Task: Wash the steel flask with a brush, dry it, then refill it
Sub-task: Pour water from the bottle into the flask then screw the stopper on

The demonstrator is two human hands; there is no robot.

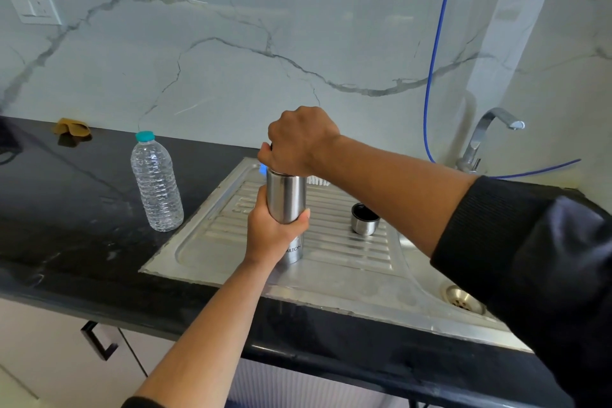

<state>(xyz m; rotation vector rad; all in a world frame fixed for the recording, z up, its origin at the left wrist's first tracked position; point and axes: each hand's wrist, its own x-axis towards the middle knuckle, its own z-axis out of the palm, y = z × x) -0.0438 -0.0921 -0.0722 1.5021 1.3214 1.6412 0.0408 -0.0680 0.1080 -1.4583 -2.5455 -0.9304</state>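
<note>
Flask [286, 205]: upright on the sink drainboard [212, 242].
Left hand [270, 232]: wraps the flask's middle.
Right hand [299, 142]: fist over the mouth, gripping something mostly hidden.
Cap [365, 219]: on the drainboard, right of the flask.

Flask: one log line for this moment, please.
stage: brushing | left hand: holds flask upright on drainboard | right hand: grip at flask mouth | cap: off, beside
</note>
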